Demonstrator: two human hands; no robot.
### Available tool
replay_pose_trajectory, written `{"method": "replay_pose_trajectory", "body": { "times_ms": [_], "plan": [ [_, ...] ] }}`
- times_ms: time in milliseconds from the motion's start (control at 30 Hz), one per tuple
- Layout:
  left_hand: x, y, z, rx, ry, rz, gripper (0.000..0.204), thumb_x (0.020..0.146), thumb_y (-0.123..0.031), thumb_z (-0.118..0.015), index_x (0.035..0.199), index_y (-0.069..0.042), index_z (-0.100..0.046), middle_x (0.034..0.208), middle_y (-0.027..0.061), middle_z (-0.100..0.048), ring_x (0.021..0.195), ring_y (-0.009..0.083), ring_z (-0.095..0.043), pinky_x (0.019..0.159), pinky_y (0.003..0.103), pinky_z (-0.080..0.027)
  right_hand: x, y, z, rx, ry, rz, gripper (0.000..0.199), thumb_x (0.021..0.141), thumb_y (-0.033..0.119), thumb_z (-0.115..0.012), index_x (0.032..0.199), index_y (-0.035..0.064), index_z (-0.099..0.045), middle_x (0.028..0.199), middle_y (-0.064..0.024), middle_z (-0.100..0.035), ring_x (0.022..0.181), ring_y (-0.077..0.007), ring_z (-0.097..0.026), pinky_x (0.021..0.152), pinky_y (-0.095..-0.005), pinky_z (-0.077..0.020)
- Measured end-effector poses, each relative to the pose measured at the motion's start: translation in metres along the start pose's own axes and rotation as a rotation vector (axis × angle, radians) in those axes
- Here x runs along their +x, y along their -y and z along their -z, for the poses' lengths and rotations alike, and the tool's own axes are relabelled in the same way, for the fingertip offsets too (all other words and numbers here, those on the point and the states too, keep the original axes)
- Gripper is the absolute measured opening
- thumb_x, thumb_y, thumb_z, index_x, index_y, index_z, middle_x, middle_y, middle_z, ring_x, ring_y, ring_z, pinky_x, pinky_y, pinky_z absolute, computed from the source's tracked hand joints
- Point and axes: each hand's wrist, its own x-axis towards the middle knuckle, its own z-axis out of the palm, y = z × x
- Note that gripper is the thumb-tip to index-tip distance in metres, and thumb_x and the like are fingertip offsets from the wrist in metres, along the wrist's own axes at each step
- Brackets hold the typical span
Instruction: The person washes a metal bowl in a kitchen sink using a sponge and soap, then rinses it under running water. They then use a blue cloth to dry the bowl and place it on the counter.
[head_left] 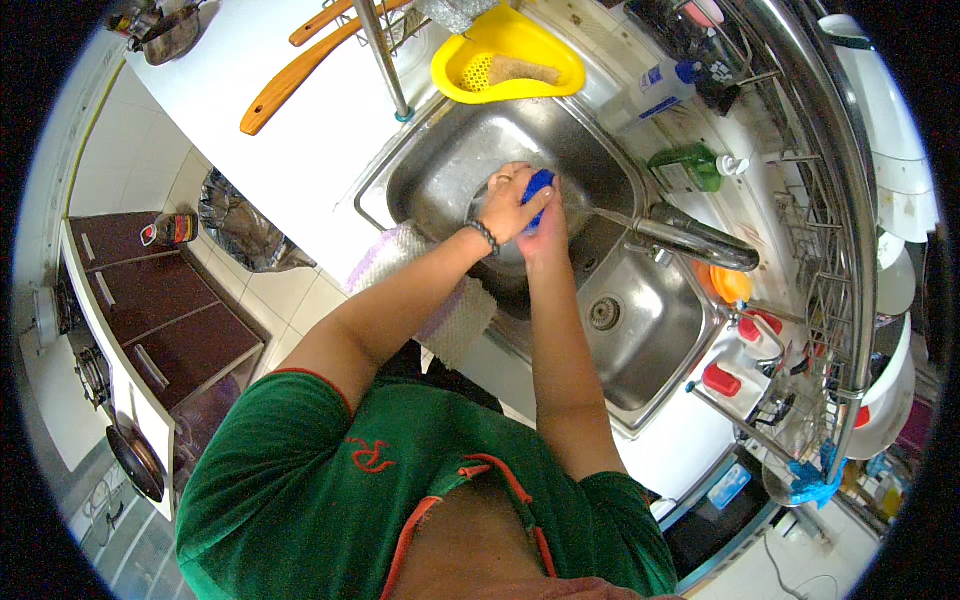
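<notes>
My two hands are together over the larger basin of a steel sink (420,160). A blue scrubbing sponge (540,184) is pressed between them. My left hand (506,208), with a dark beaded bracelet at its wrist, is closed over the sponge from the left. From the right, my right hand (548,236) grips its other side, the fingers partly hidden. A thin stream of water runs from the faucet (690,240) toward my right hand. Below the hands a rounded, shiny shape shows in part; I cannot tell what it is.
A yellow strainer basket (450,82) holding a tan scrubber sits at the basin's far edge. Bottles, one green (692,168), stand behind the faucet. A steel dish rack (845,240) rises at right. A textured mat (462,318) hangs over the front edge.
</notes>
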Motion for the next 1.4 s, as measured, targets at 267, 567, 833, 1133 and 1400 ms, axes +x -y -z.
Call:
{"method": "replay_pose_trajectory", "body": {
  "times_ms": [267,567,833,1133,1400],
  "plan": [
    [0.016,0.003,0.005,-1.045,0.356,0.836,0.041,0.076,-0.047,-0.059,0.093,-0.010,-0.056,0.079,0.0066,-0.059,0.062,0.0185,-0.055,0.051,0.035,-0.046,-0.012,-0.002,-0.024,-0.581,-0.415,0.065,0.044,0.084,0.044,-0.050,0.097,0.0020,-0.054,0.087,-0.0086,-0.058,0.075,-0.0184,-0.057,0.063,-0.0304,-0.0469],
    [0.012,0.043,-0.024,-1.110,0.312,0.834,0.019,0.083,-0.024,-0.050,0.078,-0.007,-0.057,0.067,0.0059,-0.056,0.057,0.0190,-0.052,0.052,0.032,-0.044,-0.004,-0.028,-0.003,-0.987,-0.540,0.289,0.036,0.085,0.033,-0.050,0.087,-0.0027,-0.056,0.071,-0.0075,-0.057,0.057,-0.0171,-0.054,0.050,-0.0301,-0.0429],
    [-0.004,0.044,-0.026,-0.403,0.397,0.556,0.025,0.079,-0.027,-0.057,0.079,-0.002,-0.062,0.078,0.0099,-0.061,0.071,0.0208,-0.056,0.066,0.035,-0.045,-0.012,-0.038,0.023,-1.014,-0.528,0.277,0.047,0.082,0.035,-0.051,0.087,-0.0113,-0.057,0.083,-0.0214,-0.061,0.074,-0.0266,-0.059,0.066,-0.0348,-0.0454],
    [0.026,0.109,0.001,0.699,0.265,0.370,0.060,0.071,-0.046,-0.062,0.112,-0.003,-0.052,0.104,0.0215,-0.058,0.097,0.0333,-0.055,0.086,0.038,-0.043,-0.111,0.031,0.065,-2.158,-0.108,0.904,0.026,0.082,0.029,-0.054,0.080,0.0027,-0.051,0.077,-0.0171,-0.052,0.072,-0.0358,-0.051,0.063,-0.0443,-0.0415],
    [0.041,0.069,-0.027,0.230,0.535,0.476,0.022,0.069,-0.009,-0.057,0.089,-0.001,-0.060,0.085,0.0191,-0.062,0.082,0.0272,-0.062,0.074,0.037,-0.050,-0.107,0.027,0.077,-2.098,-0.102,0.942,0.028,0.082,0.031,-0.053,0.076,0.0031,-0.050,0.075,-0.0160,-0.051,0.070,-0.0340,-0.051,0.062,-0.0426,-0.0420]
  ]
}}
